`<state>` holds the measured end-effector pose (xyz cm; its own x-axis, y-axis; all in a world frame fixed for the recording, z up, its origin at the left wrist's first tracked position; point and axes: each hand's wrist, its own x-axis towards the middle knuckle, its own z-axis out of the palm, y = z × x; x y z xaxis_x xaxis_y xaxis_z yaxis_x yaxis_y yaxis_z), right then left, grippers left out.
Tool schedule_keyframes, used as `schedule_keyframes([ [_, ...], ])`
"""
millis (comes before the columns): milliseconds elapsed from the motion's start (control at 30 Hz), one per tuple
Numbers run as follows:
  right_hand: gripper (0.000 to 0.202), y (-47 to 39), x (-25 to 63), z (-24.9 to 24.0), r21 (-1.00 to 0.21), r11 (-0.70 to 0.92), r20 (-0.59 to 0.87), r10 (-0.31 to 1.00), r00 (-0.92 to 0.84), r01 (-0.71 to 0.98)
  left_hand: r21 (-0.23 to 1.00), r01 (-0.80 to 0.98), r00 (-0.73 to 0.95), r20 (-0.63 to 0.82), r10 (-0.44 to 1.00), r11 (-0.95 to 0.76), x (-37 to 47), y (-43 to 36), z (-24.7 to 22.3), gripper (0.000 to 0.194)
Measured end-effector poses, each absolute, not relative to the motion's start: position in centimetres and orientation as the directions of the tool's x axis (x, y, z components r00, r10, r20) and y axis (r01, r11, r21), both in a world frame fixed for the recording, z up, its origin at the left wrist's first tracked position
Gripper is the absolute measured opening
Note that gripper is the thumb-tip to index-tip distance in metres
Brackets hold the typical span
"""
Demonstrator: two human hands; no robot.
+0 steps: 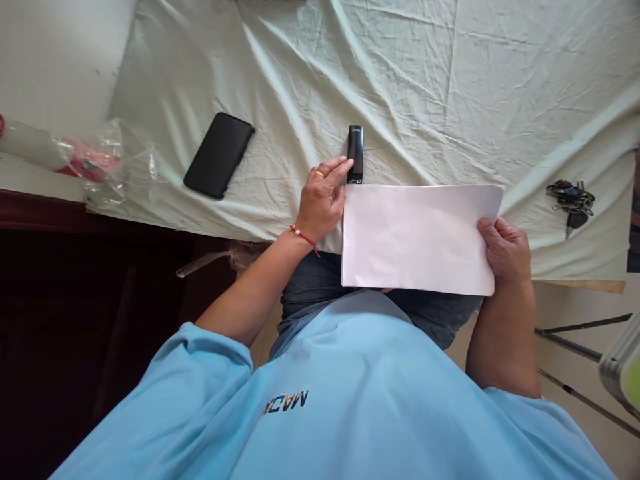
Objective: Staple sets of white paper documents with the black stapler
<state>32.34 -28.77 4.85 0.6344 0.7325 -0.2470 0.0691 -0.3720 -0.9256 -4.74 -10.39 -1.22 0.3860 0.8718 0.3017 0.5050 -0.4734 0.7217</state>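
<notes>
White sheets of paper (420, 237) lie at the table's front edge, partly over my lap. My right hand (506, 247) grips their right edge, thumb on top and the other fingers partly hidden. A black stapler (355, 153) stands upright in the view, its near end close to the top left corner of the sheets. My left hand (325, 197), with a ring and a red string bracelet, is at the left edge of the sheets. Its fingertips reach the stapler's left side near the front; the thumb is by the paper's corner.
On the pale tablecloth (400, 87), a black phone (219, 155) lies to the left and a bunch of keys (571, 200) to the right. Clear plastic wrapping (117, 163) sits at the far left. Dark metal legs (575, 343) stand at the lower right.
</notes>
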Motion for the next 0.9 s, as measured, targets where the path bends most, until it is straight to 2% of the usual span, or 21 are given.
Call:
schedule_keyframes([
  [67, 0.052, -29.8, 32.4, 5.4, -0.929, -0.366, -0.246, 0.719, 0.650, 0.053, 0.797, 0.483, 0.294, 0.243, 0.924, -0.363, -5.6, -11.9, -1.3, 0.056],
  [133, 0.055, -30.6, 32.5, 5.8, -0.939, -0.342, -0.239, 0.697, 0.676, 0.021, 0.871, 0.397, 0.261, 0.196, 0.945, -0.291, -6.5, -13.5, -1.1, 0.066],
  [300, 0.055, -30.4, 32.3, 6.1, -0.968, -0.253, -0.174, 0.649, 0.740, -0.006, 0.984, 0.150, 0.330, 0.044, 0.943, -0.098, -8.3, -16.0, 0.3, 0.091],
  [433, 0.055, -28.1, 31.3, 6.1, -0.971, -0.238, -0.176, 0.682, 0.709, -0.013, 0.996, 0.065, 0.377, 0.034, 0.926, -0.062, -9.1, -16.3, 0.7, 0.105],
  [600, 0.054, -25.4, 30.1, 5.1, -0.971, -0.238, -0.161, 0.726, 0.668, 0.025, 0.992, 0.093, 0.362, 0.049, 0.931, -0.089, -9.3, -15.7, -0.3, 0.119],
  [667, 0.051, -24.9, 30.0, 4.2, -0.974, -0.225, -0.149, 0.734, 0.663, 0.030, 0.987, 0.144, 0.341, 0.015, 0.940, -0.068, -9.2, -15.4, -0.6, 0.112],
  [700, 0.050, -24.7, 30.0, 3.7, -0.976, -0.216, -0.141, 0.735, 0.664, 0.032, 0.982, 0.185, 0.321, -0.017, 0.947, -0.045, -9.0, -15.2, -0.7, 0.100],
  [800, 0.050, -24.8, 30.0, 2.3, -0.977, -0.200, -0.099, 0.732, 0.674, 0.074, 0.944, 0.330, 0.257, -0.110, 0.960, 0.020, -8.5, -14.6, -0.5, 0.047],
  [833, 0.052, -25.0, 30.1, 1.9, -0.976, -0.192, -0.073, 0.731, 0.678, 0.103, 0.931, 0.364, 0.248, -0.120, 0.961, 0.022, -8.3, -14.4, -0.4, 0.036],
  [900, 0.055, -25.2, 30.1, 1.4, -0.975, -0.162, -0.012, 0.726, 0.688, 0.153, 0.918, 0.396, 0.252, -0.110, 0.962, 0.001, -7.9, -13.9, 0.0, 0.029],
])
